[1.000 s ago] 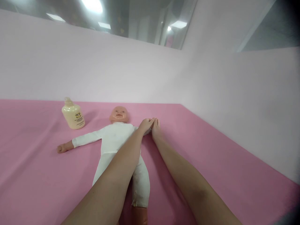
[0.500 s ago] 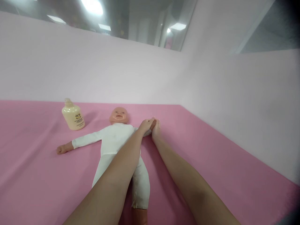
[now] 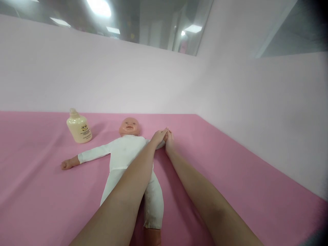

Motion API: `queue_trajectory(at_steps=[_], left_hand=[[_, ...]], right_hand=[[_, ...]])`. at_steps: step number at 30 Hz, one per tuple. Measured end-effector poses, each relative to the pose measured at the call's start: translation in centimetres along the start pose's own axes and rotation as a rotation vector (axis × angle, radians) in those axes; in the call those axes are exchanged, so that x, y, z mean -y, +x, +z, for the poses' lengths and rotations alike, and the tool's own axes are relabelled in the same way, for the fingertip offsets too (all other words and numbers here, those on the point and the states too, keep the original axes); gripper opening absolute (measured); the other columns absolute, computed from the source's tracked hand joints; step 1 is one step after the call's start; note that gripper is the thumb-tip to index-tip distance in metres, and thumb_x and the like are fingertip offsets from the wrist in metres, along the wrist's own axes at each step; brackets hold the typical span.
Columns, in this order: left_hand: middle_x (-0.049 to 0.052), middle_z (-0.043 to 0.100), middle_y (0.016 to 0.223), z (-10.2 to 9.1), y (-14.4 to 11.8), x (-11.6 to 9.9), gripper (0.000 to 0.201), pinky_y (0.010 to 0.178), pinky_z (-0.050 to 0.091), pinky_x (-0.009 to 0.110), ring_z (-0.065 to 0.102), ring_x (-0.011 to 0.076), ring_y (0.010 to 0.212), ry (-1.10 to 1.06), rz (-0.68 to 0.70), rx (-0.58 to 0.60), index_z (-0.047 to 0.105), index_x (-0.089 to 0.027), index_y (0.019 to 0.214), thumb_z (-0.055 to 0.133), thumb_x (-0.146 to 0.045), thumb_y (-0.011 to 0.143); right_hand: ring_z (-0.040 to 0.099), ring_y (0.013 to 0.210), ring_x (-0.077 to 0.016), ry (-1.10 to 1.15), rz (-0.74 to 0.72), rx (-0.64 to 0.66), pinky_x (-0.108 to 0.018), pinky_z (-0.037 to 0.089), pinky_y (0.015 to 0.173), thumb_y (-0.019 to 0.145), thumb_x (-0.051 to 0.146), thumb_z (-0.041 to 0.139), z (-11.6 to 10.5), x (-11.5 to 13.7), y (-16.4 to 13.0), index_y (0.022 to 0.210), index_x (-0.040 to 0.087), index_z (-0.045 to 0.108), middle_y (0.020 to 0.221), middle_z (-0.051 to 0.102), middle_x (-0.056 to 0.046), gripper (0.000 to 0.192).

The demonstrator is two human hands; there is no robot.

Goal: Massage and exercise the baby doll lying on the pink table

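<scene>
A doll (image 3: 128, 150) in a white suit lies on its back on a pink surface (image 3: 230, 171), head toward the far wall, one sleeve stretched out to the left with its small fist on the cloth. Both forearms reach out over it. The left hand (image 3: 159, 136) crosses above the doll's body and closes around the end of the doll's other arm, near its shoulder side on the right. The right hand (image 3: 169, 140) comes in just beside it, fingers meeting the left hand over the same spot; its grip looks closed on that arm, though the doll's hand itself is hidden under the fingers. A cream bottle (image 3: 79, 127) stands upright on the surface left of the doll's head, apart from it.
</scene>
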State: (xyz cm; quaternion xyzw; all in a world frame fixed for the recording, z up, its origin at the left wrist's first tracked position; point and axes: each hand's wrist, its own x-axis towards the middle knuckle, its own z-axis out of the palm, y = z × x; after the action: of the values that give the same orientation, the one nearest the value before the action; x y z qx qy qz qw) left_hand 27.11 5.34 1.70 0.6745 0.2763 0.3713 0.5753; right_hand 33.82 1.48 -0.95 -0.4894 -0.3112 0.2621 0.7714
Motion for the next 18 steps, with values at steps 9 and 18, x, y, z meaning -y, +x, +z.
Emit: queue_trajectory(at_steps=[9,18], left_hand=[[0.0,0.056,0.059,0.56,-0.72,-0.37,0.03,0.064,0.041,0.025,0.055,0.0135,0.063,-0.26,-0.049,0.124,0.064,-0.015,0.077,0.066,-0.044,0.08],[0.0,0.058,0.068,0.83,-0.9,-0.78,0.011,0.065,0.041,0.023,0.055,0.0107,0.066,-0.422,-0.053,0.147,0.058,-0.015,0.069,0.061,-0.022,0.078]], right_hand=[[0.057,0.079,-0.0145,0.148,0.057,0.049,-0.03,0.045,0.081,0.069,0.025,0.052,0.35,0.53,-0.38,0.082,0.022,0.057,0.079,0.061,0.002,0.014],[0.056,0.083,-0.0153,0.182,0.005,0.056,-0.029,0.044,0.082,0.067,0.018,0.05,0.35,0.06,0.04,0.079,0.021,0.055,0.079,0.06,0.002,0.014]])
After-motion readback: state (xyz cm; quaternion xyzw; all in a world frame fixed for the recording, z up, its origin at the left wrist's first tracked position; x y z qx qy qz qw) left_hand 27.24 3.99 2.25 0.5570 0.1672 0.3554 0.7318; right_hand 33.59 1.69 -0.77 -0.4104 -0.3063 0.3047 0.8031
